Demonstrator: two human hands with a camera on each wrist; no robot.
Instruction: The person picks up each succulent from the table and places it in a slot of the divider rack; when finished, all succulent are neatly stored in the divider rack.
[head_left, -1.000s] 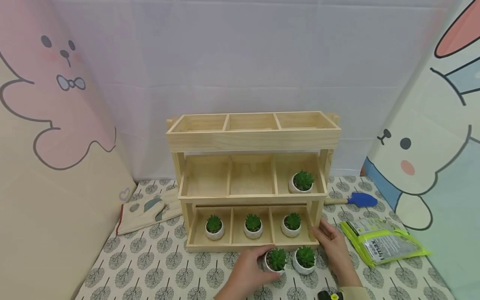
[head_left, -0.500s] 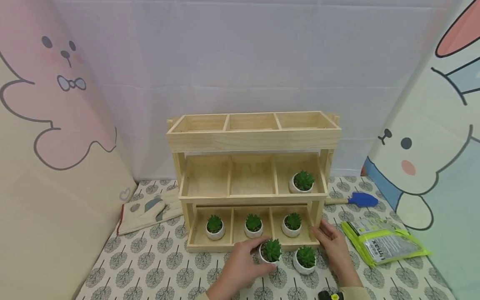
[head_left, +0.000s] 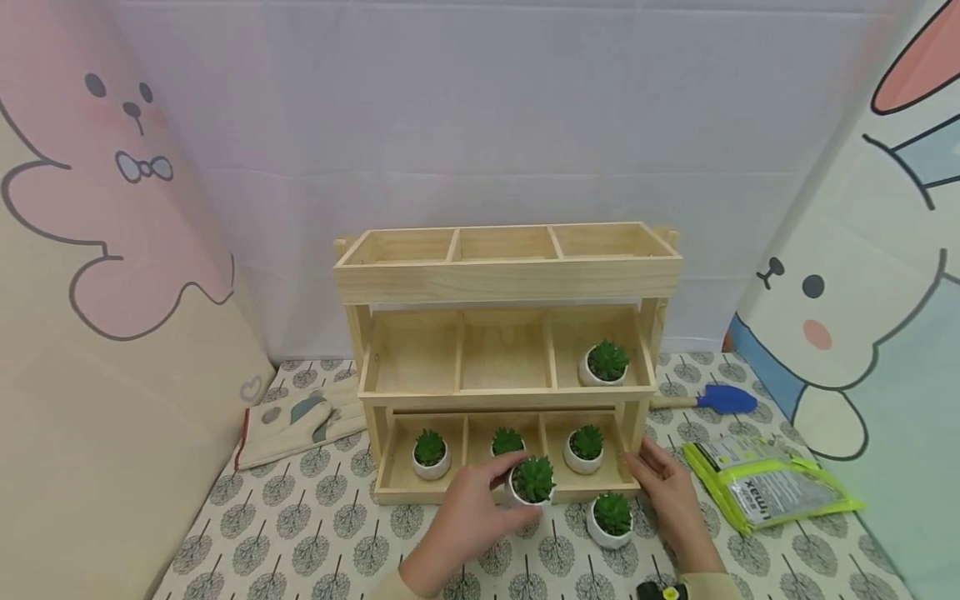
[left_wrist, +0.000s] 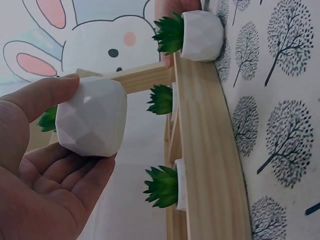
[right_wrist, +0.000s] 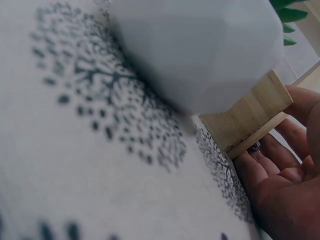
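Observation:
My left hand (head_left: 468, 517) grips a small succulent in a white faceted pot (head_left: 534, 482), thumb and fingers around the pot's sides. It is held up in front of the lowest tier of a three-tier wooden plant shelf (head_left: 510, 283), partly covering the middle succulent (head_left: 507, 441) there. In the left wrist view the held pot (left_wrist: 92, 115) lies tilted on its side. My right hand (head_left: 667, 492) holds the shelf's lower right end, thumb at the front corner and fingers along the side. Just left of that hand, another potted succulent (head_left: 611, 520) stands on the cloth.
Succulents stand in the lowest tier's left (head_left: 431, 454) and right (head_left: 584, 449) compartments, and one (head_left: 606, 363) in the middle tier's right compartment. Gloves (head_left: 300, 421) lie left. At right are a blue trowel (head_left: 723, 399) and a green-and-grey packet (head_left: 772, 483). A black object (head_left: 660, 591) sits at the front.
My left hand has lifted the potted succulent off the cloth area, moving it up, leftward and toward the shelf. My right hand has stayed at the shelf's end.

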